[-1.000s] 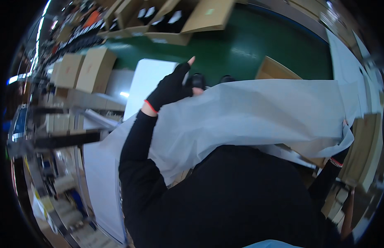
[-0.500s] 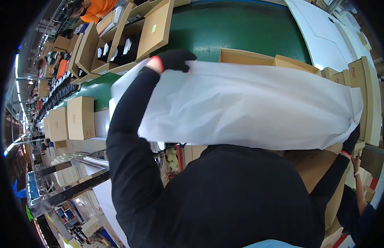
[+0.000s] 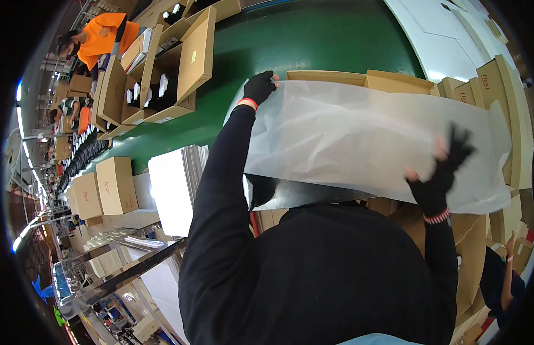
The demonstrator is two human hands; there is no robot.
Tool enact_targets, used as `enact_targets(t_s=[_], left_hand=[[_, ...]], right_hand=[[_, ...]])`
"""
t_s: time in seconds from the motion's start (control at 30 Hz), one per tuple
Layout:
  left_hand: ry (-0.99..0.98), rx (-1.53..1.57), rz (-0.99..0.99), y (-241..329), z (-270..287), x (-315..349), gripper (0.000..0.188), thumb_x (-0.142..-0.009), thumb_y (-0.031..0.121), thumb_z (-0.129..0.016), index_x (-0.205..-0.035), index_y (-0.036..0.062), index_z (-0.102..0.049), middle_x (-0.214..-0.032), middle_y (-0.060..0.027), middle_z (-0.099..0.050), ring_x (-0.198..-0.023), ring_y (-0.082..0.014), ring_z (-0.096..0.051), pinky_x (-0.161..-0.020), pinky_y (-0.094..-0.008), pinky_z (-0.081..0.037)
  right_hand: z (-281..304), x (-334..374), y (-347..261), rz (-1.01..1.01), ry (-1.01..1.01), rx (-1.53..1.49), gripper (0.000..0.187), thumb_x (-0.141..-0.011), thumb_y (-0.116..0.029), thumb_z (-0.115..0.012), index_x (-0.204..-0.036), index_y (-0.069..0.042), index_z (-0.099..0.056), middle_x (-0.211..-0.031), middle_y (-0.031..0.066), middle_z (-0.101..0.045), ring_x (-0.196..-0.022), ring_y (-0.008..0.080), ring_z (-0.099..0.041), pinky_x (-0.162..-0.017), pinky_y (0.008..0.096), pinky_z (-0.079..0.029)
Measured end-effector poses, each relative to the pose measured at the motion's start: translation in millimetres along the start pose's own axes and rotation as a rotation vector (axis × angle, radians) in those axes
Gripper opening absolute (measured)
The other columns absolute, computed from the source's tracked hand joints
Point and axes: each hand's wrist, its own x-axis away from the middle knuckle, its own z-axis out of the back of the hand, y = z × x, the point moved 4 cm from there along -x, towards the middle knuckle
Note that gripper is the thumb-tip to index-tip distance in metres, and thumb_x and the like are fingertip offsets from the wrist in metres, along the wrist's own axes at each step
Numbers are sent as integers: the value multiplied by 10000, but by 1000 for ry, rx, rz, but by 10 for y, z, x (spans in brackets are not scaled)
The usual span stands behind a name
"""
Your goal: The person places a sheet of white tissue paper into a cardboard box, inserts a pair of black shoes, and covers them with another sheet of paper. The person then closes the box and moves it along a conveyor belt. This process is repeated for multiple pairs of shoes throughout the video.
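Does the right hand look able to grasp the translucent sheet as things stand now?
Probably yes: the right hand, open and blurred, is over the right part of the translucent sheet, with nothing visible between them.

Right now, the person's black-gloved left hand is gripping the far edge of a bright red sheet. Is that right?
Not quite: the sheet is translucent white, not red, as the head view shows. The black-gloved left hand does grip its far edge.
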Motion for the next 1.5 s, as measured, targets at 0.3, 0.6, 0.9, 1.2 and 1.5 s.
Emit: enact_targets(t_s=[0.3,0.6,0.9,1.2,1.5], left_hand=[[393,-628,119,617,284,822,724,-818,520,-614,-1326,31,-451,-1260,-129,-514,-1145,-302,-503,-955,-650,-302],[-80,-106,53,1075,-672,2205,671,-820,211,-657,-1382,-14,-366,-1084,-161,-619,-954,-344,-597,-834,-458,-452],[-177,247,6,1307,-835,2183,704,-827,225,-657,-1430,63,-333,-1200,-170,-590,-1008,-331,-614,-839,-400,-490],[-399,367,248,1331,-855,2513,752,-865,417,-646,-1437,34,-345,-1333,-218,-517,-1190,-328,-544,-977,-369,-424],[-272,203,292,1401,-807,2529,636,-908,511,-527,-1335,43,-471,-1062,-203,-646,-959,-348,-635,-814,-411,-492]], right_hand=[[-1377,991,964,-214,-627,237,873,-845,-553,-576,-1457,-9,-273,-1525,215,-217,-1426,400,-133,-1079,670,-66],[-1311,451,934,-140,-515,191,659,-887,-461,-581,-1370,-41,-427,-1491,176,-316,-1420,382,-179,-1088,656,-80],[-2696,-814,-118,160,-323,-192,454,-822,-433,-652,-1182,-160,-605,-1378,146,-460,-1378,380,-269,-1076,621,-180],[-3425,-1181,-371,34,-800,135,286,-821,-391,-651,-943,-134,-687,-1147,75,-588,-1194,325,-469,-966,623,-292],[-2219,135,-348,223,-679,-136,1112,-716,-694,-614,-1484,-22,-173,-1540,248,-100,-1427,444,-44,-1055,706,-25]])
